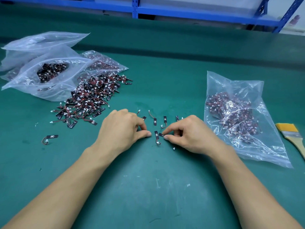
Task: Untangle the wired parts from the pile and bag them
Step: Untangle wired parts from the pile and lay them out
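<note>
right hand: thumb and forefinger pinch small black strip part, centre frame | black strip with red wire and white plug just left of it, long axis near-to-far, between both thumbs, right nearer | left hand: fingers curled, hold unclear | tangled pile of black wired parts upper left | clear plastic bag of parts right, nothing between

Left hand fingers curled, right hand pinching a wired part, forearms converging
</note>
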{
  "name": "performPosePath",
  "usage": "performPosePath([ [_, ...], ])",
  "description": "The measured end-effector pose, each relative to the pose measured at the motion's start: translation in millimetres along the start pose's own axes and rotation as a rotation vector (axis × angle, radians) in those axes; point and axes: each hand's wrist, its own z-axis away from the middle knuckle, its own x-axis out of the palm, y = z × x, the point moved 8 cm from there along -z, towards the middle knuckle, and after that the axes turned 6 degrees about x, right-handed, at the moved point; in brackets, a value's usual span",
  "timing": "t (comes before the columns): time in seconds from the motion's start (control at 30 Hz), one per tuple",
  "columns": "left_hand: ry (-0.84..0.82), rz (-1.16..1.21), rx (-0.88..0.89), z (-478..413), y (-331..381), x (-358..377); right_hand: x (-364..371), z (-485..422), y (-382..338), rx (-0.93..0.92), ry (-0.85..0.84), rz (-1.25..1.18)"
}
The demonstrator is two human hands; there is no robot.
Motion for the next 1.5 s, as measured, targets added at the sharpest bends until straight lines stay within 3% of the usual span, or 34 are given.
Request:
performPosePath([
  [0.33,-0.188,0.199,0.14,7.3,0.9,-1.0,-4.1,1.4,-2.7,0.032,0.003,0.042],
  [0.57,-0.009,0.197,0.199,6.2,16.7,-12.8,-1.8,1.0,-6.9,0.033,0.032,0.069],
  [0.73,0.026,0.139,0.256,-0.6,35.0,-6.1,-0.6,2.7,-11.0,0.0,0.043,0.01],
  [0.87,-0.027,0.108,0.237,-3.0,34.9,2.5,-22.9,4.8,5.8,0.003,0.19,-0.139],
  [1.0,-0.072,0.111,0.214,-1.8,30.0,6.5,-46.6,3.5,37.5,0.103,0.397,-0.239],
  [1.1,-0.086,0.127,0.206,0.4,22.2,4.9,-49.7,-0.2,56.1,0.179,0.458,-0.236],
  [1.2,-0.114,0.136,0.19,3.2,12.7,3.4,-48.7,-3.5,69.2,0.227,0.444,-0.176],
  [1.4,-0.019,0.173,0.202,5.7,21.4,-1.0,-37.1,-11.3,65.6,0.183,0.38,-0.094],
  [1.5,-0.079,0.154,0.253,4.8,30.6,7.5,-27.9,-16.7,60.8,0.165,0.302,-0.036],
])
